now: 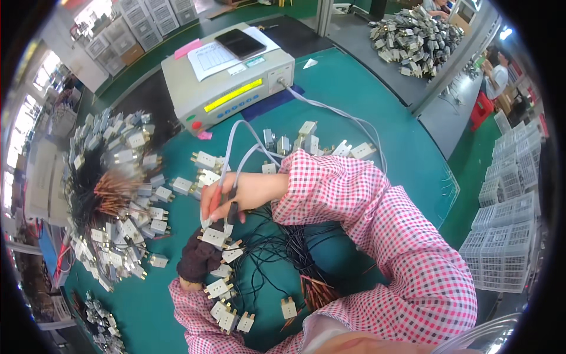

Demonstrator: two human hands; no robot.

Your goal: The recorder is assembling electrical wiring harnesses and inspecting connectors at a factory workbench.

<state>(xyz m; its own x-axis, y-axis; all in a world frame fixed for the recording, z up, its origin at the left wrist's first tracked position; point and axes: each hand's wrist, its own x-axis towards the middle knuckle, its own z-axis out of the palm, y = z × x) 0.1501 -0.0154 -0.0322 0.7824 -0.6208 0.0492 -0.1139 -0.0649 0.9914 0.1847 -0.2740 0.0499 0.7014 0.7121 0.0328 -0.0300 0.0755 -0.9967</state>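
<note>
The right hand point(252, 190) grips a slim red-handled probe point(216, 197) and a black-handled probe point(233, 210) in curled fingers, their pale tips at the upper edge of a cream rectangular plastic plug point(214, 238); whether both touch is unclear. The left hand point(199, 255), in a dark brown glove point(193, 265), pinches this plug, which lies at its fingertips, just below the right fingers. More cream plugs point(218, 288) lie beside the glove.

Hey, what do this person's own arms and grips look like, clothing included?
The left sleeve and right sleeve are loose, checked pink, black and white. The left grip wears a dark glove; the right grip is bare.
</note>
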